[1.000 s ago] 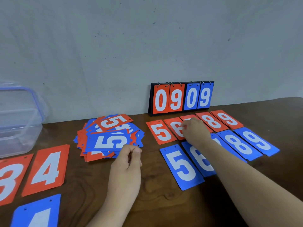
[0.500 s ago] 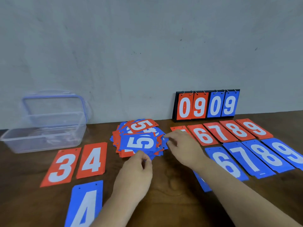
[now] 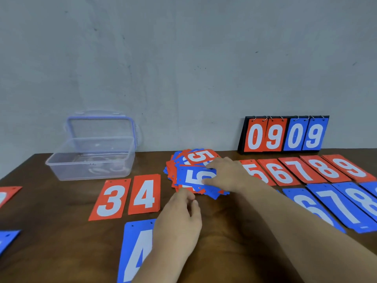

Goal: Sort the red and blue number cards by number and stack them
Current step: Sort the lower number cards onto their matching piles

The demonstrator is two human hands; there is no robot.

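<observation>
2 hands reach the mixed card pile [image 3: 183, 158] beside the red 4 card [image 3: 144, 194]: right hand [image 3: 226, 174] pinches the top blue 5 card [image 3: 191, 177]; left hand [image 3: 179, 219] curls at the near edge, grip unclear.

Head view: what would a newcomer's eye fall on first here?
The messy pile of red and blue cards mid-table draws the eye first, with the right hand on its top blue 5 and the left hand at its near edge. Next comes the scoreboard reading 0909 against the wall, and the neat red row, 5 to 9, in front of it.
</observation>
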